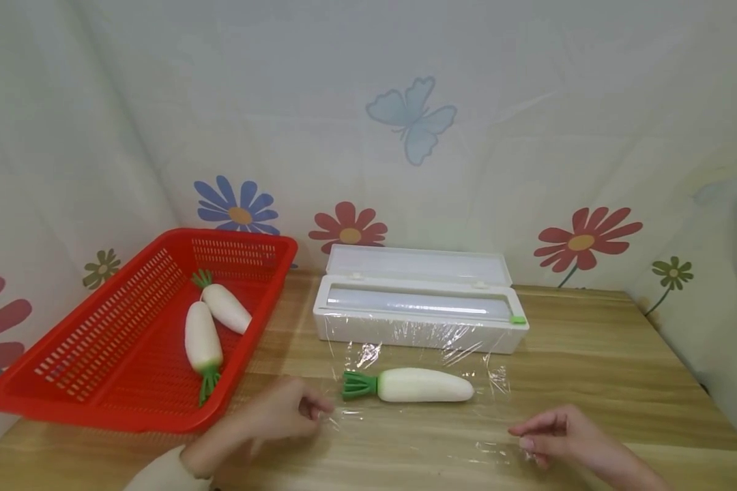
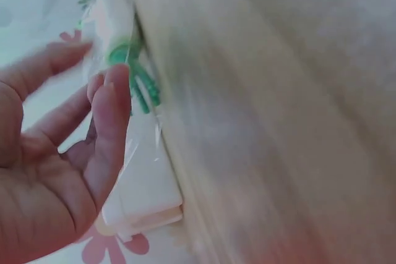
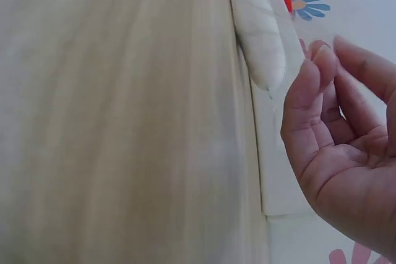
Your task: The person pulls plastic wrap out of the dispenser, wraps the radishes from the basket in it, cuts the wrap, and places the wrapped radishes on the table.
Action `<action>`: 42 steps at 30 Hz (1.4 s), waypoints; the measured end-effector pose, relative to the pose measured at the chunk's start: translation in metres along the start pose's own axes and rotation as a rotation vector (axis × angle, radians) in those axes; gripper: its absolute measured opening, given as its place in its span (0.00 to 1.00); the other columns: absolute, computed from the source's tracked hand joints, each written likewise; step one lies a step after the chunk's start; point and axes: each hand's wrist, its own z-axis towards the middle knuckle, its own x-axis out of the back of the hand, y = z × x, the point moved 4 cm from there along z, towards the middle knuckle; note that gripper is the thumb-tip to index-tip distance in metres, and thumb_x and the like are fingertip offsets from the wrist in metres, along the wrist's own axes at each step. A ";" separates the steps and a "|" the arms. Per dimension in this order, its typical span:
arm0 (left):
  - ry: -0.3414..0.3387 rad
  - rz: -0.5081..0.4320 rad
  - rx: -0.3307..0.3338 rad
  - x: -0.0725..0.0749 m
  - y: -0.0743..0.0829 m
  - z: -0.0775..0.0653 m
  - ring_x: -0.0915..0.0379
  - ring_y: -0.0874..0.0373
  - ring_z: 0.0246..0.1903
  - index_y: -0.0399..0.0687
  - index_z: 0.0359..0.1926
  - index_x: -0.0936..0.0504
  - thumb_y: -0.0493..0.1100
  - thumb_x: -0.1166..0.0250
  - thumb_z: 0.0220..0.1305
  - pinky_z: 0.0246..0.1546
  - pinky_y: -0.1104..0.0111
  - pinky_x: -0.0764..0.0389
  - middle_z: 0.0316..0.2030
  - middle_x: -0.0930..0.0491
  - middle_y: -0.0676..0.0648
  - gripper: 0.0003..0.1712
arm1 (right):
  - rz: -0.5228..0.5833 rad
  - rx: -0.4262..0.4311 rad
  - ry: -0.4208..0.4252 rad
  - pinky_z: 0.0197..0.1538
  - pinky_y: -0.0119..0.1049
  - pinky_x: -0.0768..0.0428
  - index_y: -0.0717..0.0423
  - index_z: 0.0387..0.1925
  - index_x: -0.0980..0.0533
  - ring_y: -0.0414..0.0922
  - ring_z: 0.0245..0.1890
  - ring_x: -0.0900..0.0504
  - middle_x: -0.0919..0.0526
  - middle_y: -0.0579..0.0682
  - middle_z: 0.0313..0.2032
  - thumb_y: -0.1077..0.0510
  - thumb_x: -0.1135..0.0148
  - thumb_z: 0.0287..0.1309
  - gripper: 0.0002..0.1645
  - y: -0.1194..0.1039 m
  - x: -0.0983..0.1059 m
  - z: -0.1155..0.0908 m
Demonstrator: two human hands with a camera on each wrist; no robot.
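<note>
A white radish (image 1: 426, 385) with a green stalk lies sideways on a sheet of clear plastic wrap (image 1: 417, 429). The wrap runs forward from a white dispenser box (image 1: 417, 331), whose lid is raised behind it. My left hand (image 1: 285, 409) pinches the wrap near its front left corner, beside the stalk; its fingers are partly blurred in the left wrist view. At the front right corner, my right hand (image 1: 568, 440) pinches the wrap between thumb and fingers. The radish (image 3: 260, 38) shows past the right fingertips in the right wrist view.
A red plastic basket (image 1: 117, 416) stands at the left with two more white radishes (image 1: 203, 337) inside. A green slider (image 1: 518, 320) sits at the box's right end. Behind the wooden table (image 1: 620, 382) hangs a flower-patterned cloth (image 1: 497, 184).
</note>
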 end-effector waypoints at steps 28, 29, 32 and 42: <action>0.646 -0.001 0.090 0.030 -0.008 0.041 0.28 0.60 0.27 0.41 0.32 0.16 0.38 0.35 0.55 0.30 0.70 0.25 0.26 0.20 0.50 0.05 | -0.326 -0.171 0.670 0.37 0.30 0.22 0.69 0.46 0.24 0.31 0.34 0.24 0.18 0.50 0.40 0.53 0.41 0.58 0.23 -0.022 0.042 0.039; 0.661 -0.009 0.105 0.030 -0.010 0.044 0.28 0.59 0.28 0.41 0.32 0.16 0.38 0.35 0.55 0.30 0.70 0.25 0.25 0.20 0.49 0.05 | -0.346 -0.182 0.680 0.38 0.29 0.23 0.68 0.47 0.24 0.30 0.36 0.25 0.18 0.52 0.43 0.51 0.41 0.58 0.24 -0.022 0.043 0.042; 0.681 -0.047 0.153 0.031 -0.018 0.052 0.26 0.57 0.29 0.39 0.32 0.16 0.39 0.35 0.55 0.33 0.67 0.24 0.26 0.19 0.47 0.06 | -0.371 -0.216 0.704 0.40 0.27 0.25 0.66 0.48 0.24 0.27 0.37 0.28 0.21 0.57 0.48 0.49 0.41 0.57 0.25 -0.019 0.046 0.050; 0.604 -0.300 0.254 0.030 -0.033 0.071 0.28 0.50 0.42 0.35 0.37 0.18 0.39 0.38 0.57 0.48 0.59 0.30 0.36 0.19 0.42 0.10 | -0.027 -0.179 0.620 0.42 0.31 0.21 0.57 0.43 0.20 0.34 0.35 0.19 0.17 0.40 0.35 0.53 0.37 0.54 0.16 -0.004 0.052 0.063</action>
